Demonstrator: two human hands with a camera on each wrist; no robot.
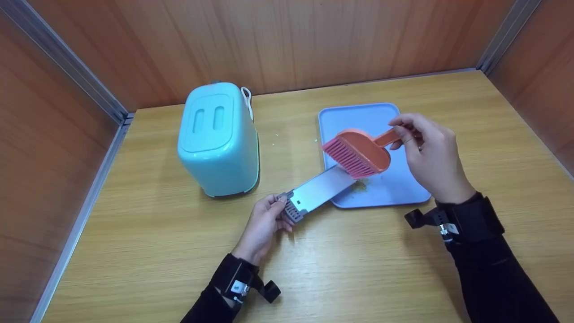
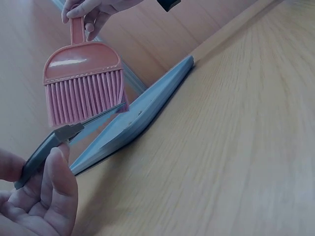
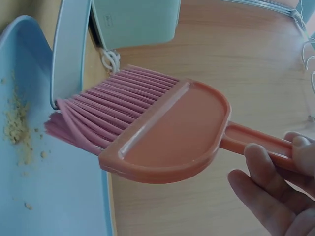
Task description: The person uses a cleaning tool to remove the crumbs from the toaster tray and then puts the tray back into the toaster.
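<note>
The right hand point(image 1: 432, 154) pinches the handle of a pink brush point(image 1: 358, 152), whose bristles press against the far end of a grey crumb tray point(image 1: 320, 190). The left hand point(image 1: 264, 224) grips that tray's dark ridged end, holding it tilted so the far end reaches over the rim of a light blue tray point(image 1: 358, 114). Yellowish crumbs point(image 1: 361, 185) lie on the blue tray just under the bristles. To the left stands a mint-green toaster point(image 1: 218, 139). Everything sits on a pale wooden tabletop point(image 1: 358, 269), closed in by brown wood-grain walls point(image 1: 269, 40) with metal corner strips.
</note>
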